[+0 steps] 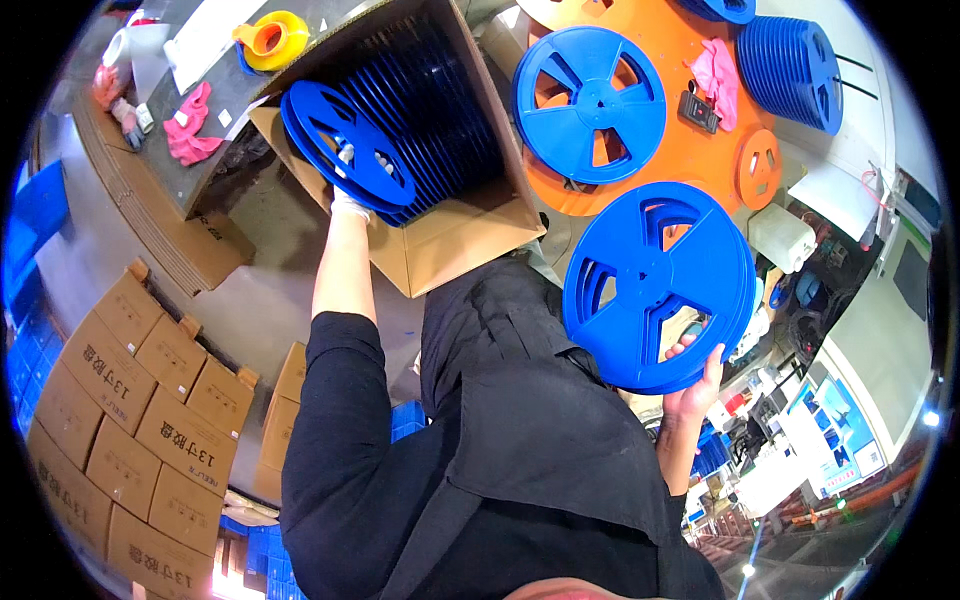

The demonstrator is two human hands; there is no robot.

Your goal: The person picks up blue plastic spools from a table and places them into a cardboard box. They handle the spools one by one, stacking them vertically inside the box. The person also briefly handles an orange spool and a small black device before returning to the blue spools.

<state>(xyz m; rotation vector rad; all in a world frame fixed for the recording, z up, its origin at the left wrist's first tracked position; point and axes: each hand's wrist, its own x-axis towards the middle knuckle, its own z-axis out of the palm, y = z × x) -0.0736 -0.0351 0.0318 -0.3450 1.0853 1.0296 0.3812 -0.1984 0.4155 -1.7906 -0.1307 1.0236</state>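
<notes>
My left hand (350, 204), in a white glove or finger covers, grips the front blue plastic reel (335, 140) at the mouth of an open cardboard box (455, 235). White fingertips show through the reel's cut-outs, and the reel tilts away from the row behind it. Several more blue reels (440, 110) stand packed on edge inside the box. On the other side, my right hand (695, 385) is closed on the lower rim of a small stack of blue reels (650, 270), held up beside my body. The fingers reach into a cut-out there.
One blue reel (590, 105) lies on a round orange table (690, 150), near a pink cloth (714, 70) and a small black device (698, 112). More reels sit on a rod (790, 75). At left are stacked cartons (150, 430), a grey bench (215, 90) and a yellow tape dispenser (272, 42).
</notes>
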